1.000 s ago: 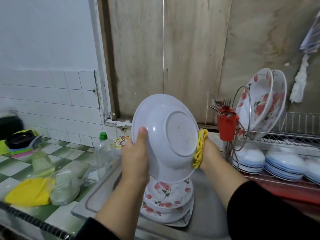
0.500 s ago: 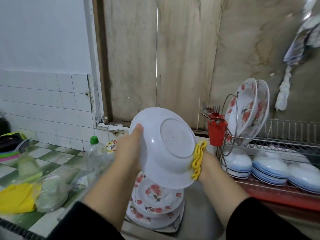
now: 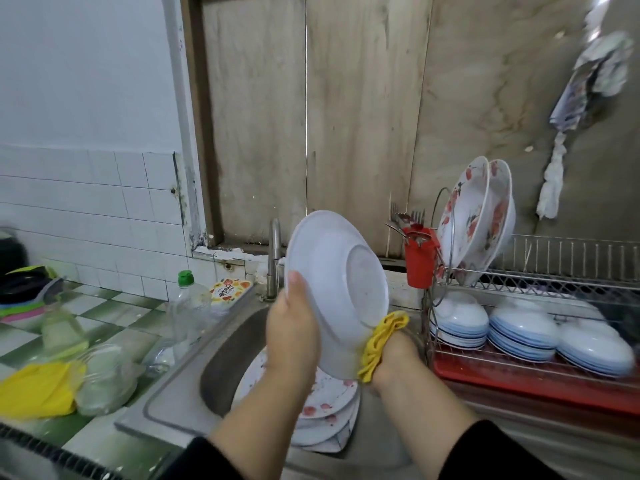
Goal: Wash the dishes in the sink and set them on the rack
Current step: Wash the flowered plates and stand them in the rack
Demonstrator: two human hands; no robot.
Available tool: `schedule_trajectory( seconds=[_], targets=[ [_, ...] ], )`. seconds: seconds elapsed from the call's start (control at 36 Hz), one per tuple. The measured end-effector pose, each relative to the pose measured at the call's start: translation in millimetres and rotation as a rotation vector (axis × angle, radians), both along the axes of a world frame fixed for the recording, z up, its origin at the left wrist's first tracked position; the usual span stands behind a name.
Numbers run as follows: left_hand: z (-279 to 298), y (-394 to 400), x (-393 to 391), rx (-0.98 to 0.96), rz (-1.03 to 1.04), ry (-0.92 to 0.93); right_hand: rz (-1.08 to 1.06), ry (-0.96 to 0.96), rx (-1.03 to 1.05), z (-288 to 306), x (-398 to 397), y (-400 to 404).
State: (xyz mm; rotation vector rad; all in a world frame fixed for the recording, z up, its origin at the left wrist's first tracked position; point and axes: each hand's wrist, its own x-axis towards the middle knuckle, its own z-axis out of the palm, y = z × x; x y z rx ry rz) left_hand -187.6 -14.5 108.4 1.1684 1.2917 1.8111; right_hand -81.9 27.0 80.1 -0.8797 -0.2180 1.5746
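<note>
Plate (image 3: 332, 289) tilted further than before — both hands' fingers clamped on rim, cloth (image 3: 379, 337).

I see open air above the sink (image 3: 194, 386), tap (image 3: 274, 258) standing just behind the raised plate (image 3: 337, 292), stacked plates (image 3: 325, 407) filling the basin's right, red cutlery holder (image 3: 420, 258) and upright plates (image 3: 474, 216) blocking the rack (image 3: 571, 271) side

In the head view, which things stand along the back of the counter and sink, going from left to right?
Clear bottle with green cap → tap → white plate, gripped by the left hand → red cutlery holder → flowered plates upright on the rack.
</note>
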Motion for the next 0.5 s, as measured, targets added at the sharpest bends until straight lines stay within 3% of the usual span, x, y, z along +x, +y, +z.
schedule_trajectory(
  seconds=[0.03, 0.08, 0.14, 0.22, 0.31, 0.5],
  targets=[
    [-4.5, -2.2, 6.1, 0.014, -0.039, 0.056, 0.047, -0.097, -0.085, -3.4, -5.3, -2.5],
    [-22.6, -2.0, 13.3, 0.06, -0.094, 0.157, 0.271, -0.029, -0.122, -6.1, -17.5, -11.0],
    [-37.3, -2.2, 17.5, 0.117, -0.147, 0.342, 0.322, 0.03, -0.128, -5.8, -22.7, -15.7],
    [-47.7, 5.0, 11.3, 0.212, -0.182, 0.576, 0.407, -0.042, -0.14, -7.2, -18.4, -15.1],
    [-50.7, 4.8, 6.9, 0.329, -0.265, 0.755, 0.427, -0.062, -0.121, 0.6, -6.7, -17.6],
    [-46.9, 7.0, -5.9, 0.286, -0.372, 1.09, 0.427, 0.042, -0.025, 22.8, 14.3, -19.0]
  ],
)
